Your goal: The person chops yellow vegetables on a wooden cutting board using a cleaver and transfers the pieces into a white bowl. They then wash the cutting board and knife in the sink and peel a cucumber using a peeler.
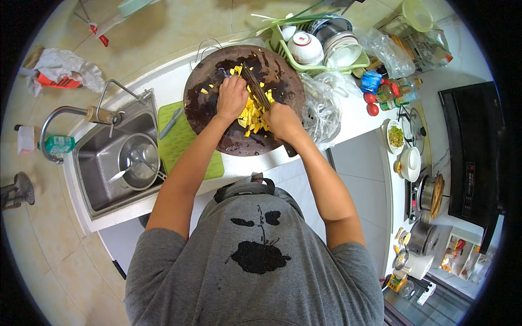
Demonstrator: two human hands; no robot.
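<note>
On a large round wooden chopping board [281,69] lie many small cut pieces of yellow food [253,116], heaped mostly in the middle. My right hand [282,120] grips a cleaver [255,86] by its handle; the dark blade stands on edge and points away from me. Left of the blade, my left hand [233,97] is curled down over the board, with yellow bits around its fingers. Its fingertips are hidden, so what lies under them cannot be seen. Dark wet patches and scattered yellow bits mark the board.
Left of the board, a grey-handled knife [171,122] lies on a green mat [210,165]. Beyond is a steel sink [96,195] holding a metal pot [140,179]. A green dish rack [304,67] and plastic bags [322,110] crowd the right side. A stove [412,200] stands farther right.
</note>
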